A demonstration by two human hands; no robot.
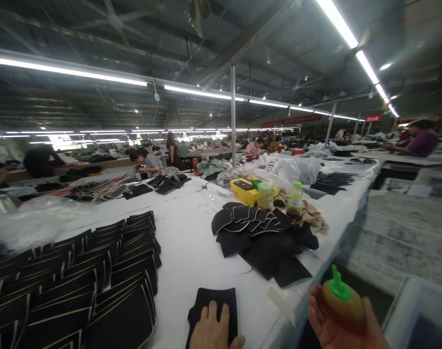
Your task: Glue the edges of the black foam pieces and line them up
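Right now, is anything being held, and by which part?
The right hand holds a bottle by its rounded body, green spout up. The left hand rests on a black piece.

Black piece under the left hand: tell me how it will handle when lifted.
The black piece looks thin, so it is probably light and somewhat bendy. Its matte face suggests the left hand won't slip much.

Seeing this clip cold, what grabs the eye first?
Probably the bright green cap on the bottle in the right hand, lower right. Next, the rows of overlapping black pieces with pale edges, lower left, then the yellow box behind the black pile, right of centre.
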